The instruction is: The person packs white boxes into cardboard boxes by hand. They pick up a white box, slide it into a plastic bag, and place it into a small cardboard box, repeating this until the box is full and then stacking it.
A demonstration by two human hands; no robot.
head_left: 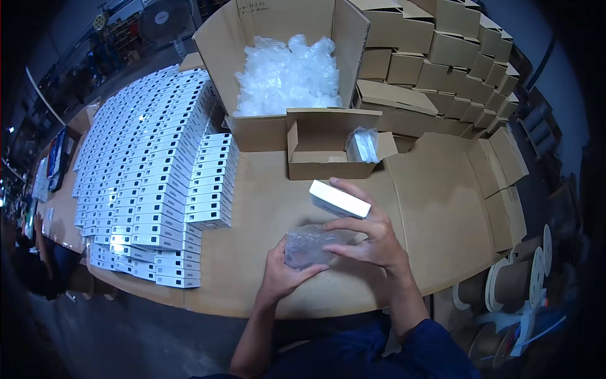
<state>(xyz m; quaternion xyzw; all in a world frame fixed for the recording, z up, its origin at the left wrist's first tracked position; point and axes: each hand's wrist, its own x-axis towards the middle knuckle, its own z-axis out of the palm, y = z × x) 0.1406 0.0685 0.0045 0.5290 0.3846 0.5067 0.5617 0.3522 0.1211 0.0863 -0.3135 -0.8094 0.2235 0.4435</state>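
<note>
My left hand [284, 276] is closed around a clear plastic bubble bag [307, 246], low over the near middle of the table. A small white box [339, 199] is gripped in the fingers of my right hand [374, 239], tilted and just above the bag. The thumb and a finger of that same hand reach to the bag's right edge and seem to touch it. Beyond my hands stands an open brown carton [315, 170], with a plastic-wrapped box [363, 146] at its right end.
Stacked white boxes [148, 183] cover the table's left side. A large carton [214, 57] full of clear bags [287, 72] stands at the back. Brown cartons [442, 63] are piled behind right, near an opened flat carton [442, 208]. Spools [505, 284] sit below right; another person's arm [41, 237] shows far left.
</note>
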